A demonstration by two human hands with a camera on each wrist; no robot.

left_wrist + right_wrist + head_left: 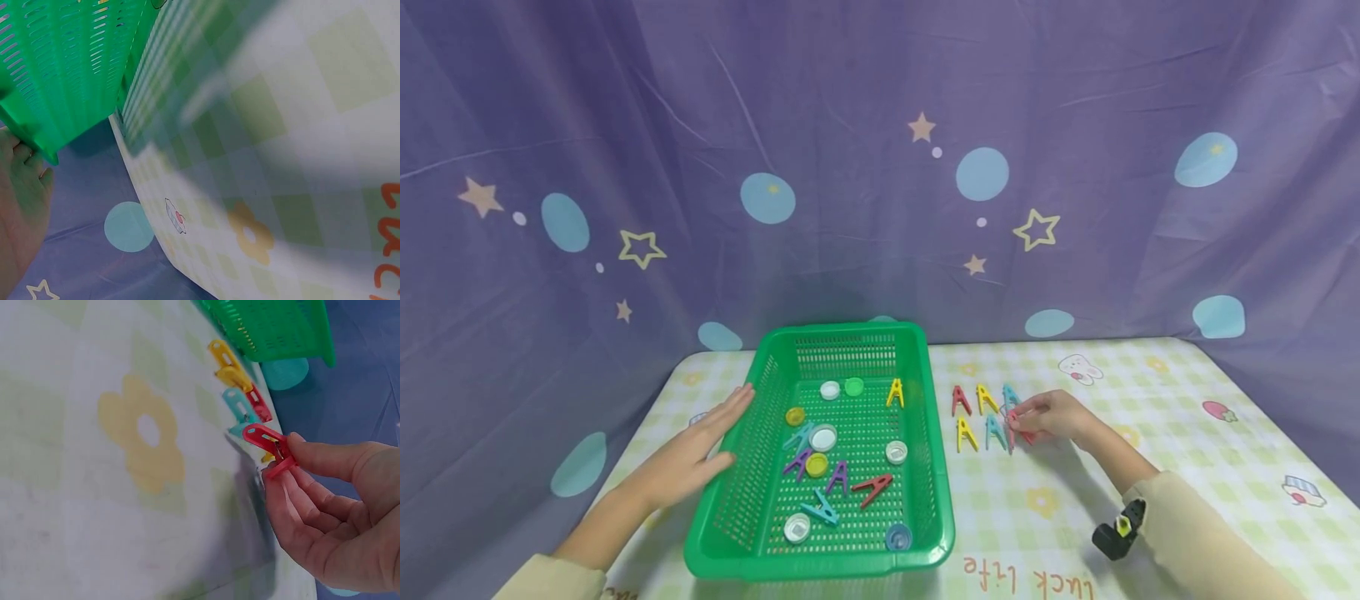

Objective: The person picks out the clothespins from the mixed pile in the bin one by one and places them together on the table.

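Red clothespin (275,437) in right fingers (282,512), apparently above checked cloth (996,508), purple curtain (865,83)

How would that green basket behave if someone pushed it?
The green basket has perforated walls and floor, so it's probably light for its size. Its broad base suggests sliding rather than tipping. The round caps lie scattered inside, so they'd likely skid about.

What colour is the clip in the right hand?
The clip is red, clearest in right-wrist view.
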